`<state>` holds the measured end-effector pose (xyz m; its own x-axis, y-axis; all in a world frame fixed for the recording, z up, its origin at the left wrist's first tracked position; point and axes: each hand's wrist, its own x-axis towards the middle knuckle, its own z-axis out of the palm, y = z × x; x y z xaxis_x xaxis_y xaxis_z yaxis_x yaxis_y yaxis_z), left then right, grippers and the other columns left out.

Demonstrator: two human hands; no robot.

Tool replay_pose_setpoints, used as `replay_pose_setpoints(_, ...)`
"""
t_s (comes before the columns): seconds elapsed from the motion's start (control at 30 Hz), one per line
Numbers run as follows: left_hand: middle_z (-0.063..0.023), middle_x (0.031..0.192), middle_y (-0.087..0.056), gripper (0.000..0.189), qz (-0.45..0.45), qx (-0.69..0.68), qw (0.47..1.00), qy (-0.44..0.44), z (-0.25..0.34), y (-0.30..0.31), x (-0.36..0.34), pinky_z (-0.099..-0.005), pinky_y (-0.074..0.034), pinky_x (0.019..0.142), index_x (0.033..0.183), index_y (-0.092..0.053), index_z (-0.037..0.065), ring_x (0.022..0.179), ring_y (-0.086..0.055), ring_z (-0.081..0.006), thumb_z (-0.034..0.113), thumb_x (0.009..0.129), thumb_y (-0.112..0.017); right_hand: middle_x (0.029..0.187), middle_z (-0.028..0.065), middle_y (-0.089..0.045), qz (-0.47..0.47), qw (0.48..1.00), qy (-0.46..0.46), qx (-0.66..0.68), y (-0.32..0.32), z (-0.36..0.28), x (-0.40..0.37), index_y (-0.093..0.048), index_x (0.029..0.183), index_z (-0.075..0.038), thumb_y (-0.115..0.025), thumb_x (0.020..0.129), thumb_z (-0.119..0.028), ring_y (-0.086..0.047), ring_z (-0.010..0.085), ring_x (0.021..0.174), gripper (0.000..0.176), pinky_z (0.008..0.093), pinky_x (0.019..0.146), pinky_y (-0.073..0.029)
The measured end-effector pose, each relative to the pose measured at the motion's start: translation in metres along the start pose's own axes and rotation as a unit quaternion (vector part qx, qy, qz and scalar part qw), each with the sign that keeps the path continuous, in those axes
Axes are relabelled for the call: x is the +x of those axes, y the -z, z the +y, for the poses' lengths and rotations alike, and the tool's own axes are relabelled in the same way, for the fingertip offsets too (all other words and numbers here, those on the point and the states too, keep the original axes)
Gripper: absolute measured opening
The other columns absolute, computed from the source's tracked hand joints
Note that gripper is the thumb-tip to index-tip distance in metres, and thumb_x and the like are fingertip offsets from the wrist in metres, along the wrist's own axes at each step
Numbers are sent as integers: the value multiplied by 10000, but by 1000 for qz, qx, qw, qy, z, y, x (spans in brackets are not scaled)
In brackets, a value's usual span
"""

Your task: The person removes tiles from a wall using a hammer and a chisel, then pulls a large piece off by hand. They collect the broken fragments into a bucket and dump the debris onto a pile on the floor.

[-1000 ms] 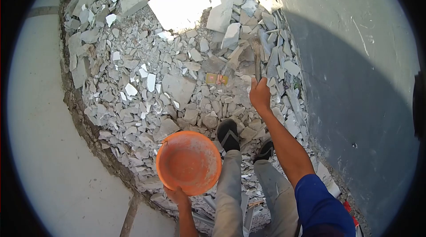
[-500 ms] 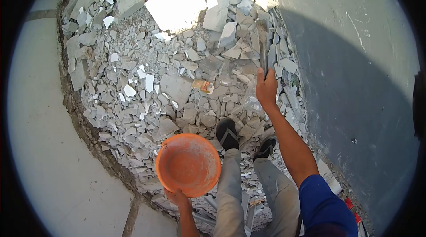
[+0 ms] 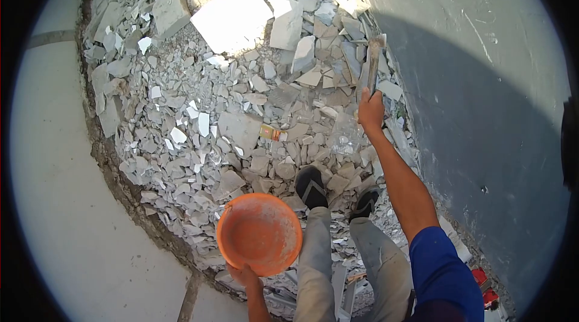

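My left hand (image 3: 244,274) grips the near rim of an empty orange bowl (image 3: 259,233), held above the rubble by my left leg. My right hand (image 3: 371,111) is stretched forward and closed round the handle of a hammer-like tool (image 3: 373,64), whose head points away towards the grey wall. Below it lies a heap of broken grey tile pieces (image 3: 241,117). My two feet in dark sandals (image 3: 310,185) stand on the rubble.
A grey wall (image 3: 476,99) rises on the right. A smooth pale floor (image 3: 66,213) curves along the left past a rough broken edge. Large slabs (image 3: 232,11) lie at the far end. A small yellow packet (image 3: 271,133) rests among the fragments.
My right hand has swung the tool to the right and further away, towards the wall. The orange bowl has shifted slightly down and right.
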<state>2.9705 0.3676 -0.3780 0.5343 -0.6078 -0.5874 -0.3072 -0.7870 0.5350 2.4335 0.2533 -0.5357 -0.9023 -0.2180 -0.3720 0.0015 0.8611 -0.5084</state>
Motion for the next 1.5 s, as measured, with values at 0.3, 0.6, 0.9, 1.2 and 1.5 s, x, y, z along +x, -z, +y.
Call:
replay_pose_setpoints(0.3, -182, 1326, -489, 691, -10, 31, 999, -30, 23, -1, 6, -392, -433, 1030, 1420, -343, -12, 1197, -528, -290, -104, 748, -471, 951, 301, -662, -230, 955, -163, -92, -3, 14, 25, -526, 1095, 112, -571, 935, -238, -701, 370, 842, 387, 438, 586, -552)
replay_pose_setpoints(0.6, -181, 1323, -482, 694, -10, 10, 999, -32, 32, -7, 0, -393, -450, 1010, 1418, -337, -15, 1188, -529, -289, -102, 740, -456, 897, 289, -662, -89, 989, 15, -115, -69, 55, -14, -466, 1144, 93, -534, 942, -243, -692, 378, 785, 398, 459, 574, -543)
replay_pose_setpoints(0.9, -180, 1329, -478, 679, 3, 4, 1000, -20, 36, -6, -5, -391, -442, 1020, 1405, -354, -15, 1197, -520, -284, -117, 744, -470, 893, 273, -671, -128, 986, 73, -77, -13, 50, -75, -453, 1184, 71, -604, 926, -192, -690, 386, 797, 399, 456, 666, -529)
replay_pose_setpoints(1.2, -178, 1342, -469, 700, 8, 32, 999, -38, 12, 1, -11, -389, -418, 1041, 1420, -340, -16, 1206, -511, -283, -121, 740, -472, 904, 249, -668, -80, 980, 180, -15, -85, 74, -72, -447, 1163, 37, -526, 973, -176, -667, 439, 840, 297, 480, 710, -522)
replay_pose_setpoints(1.5, -169, 1304, -490, 655, 6, 29, 999, -24, 15, 13, -32, -387, -442, 1010, 1380, -371, -7, 1181, -525, -279, -108, 739, -462, 958, 306, -646, -160, 977, 100, -98, -32, 47, -122, -441, 1132, 31, -510, 983, -301, -633, 500, 854, 371, 550, 738, -501)
